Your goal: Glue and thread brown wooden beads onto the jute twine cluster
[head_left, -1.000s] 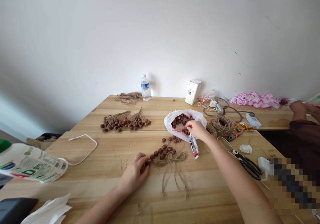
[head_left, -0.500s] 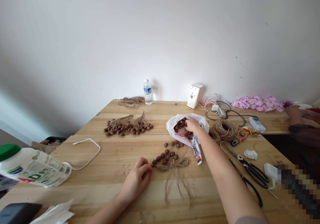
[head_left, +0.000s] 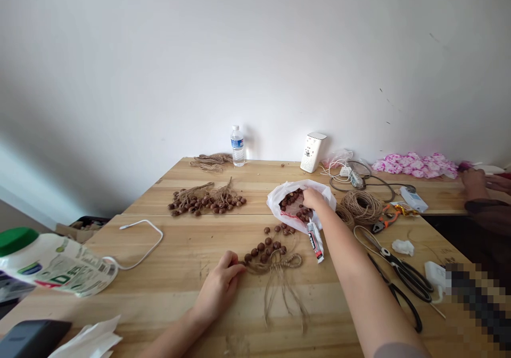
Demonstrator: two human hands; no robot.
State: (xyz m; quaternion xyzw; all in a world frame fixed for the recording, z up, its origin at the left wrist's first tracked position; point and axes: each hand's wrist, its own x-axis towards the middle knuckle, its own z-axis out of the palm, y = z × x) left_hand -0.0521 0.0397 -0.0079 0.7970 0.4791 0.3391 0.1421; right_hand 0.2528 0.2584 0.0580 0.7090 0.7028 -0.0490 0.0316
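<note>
- Corded bunch of brown nut-like balls [head_left: 276,245] on the wooden table [head_left: 179,283], just right of the left hand [head_left: 221,286], thin cord ends trailing toward the near side.
- Probably light; balls likely hard, smooth and apt to roll, cord limp and easily tangled. Best gripped at the knotted cord, or by one ball between thumb and forefinger, without tugging at the joins.
- Left hand narrowed to a pinch at the bunch's left end; cannot tell whether on cord or ball.
- Right hand [head_left: 314,198] in the mouth of the white plastic bag [head_left: 273,202], over loose balls [head_left: 288,202], fingers bent; cannot tell whether gripping one.
- At the bag's near edge, glue tube [head_left: 313,242], slanted.
- To the bag's right, twine coil [head_left: 362,206]; nearer, black-handled scissors [head_left: 411,278].
- Farther back, left of the bag, more corded balls [head_left: 207,204]; beyond, upright water bottle [head_left: 237,148].
</note>
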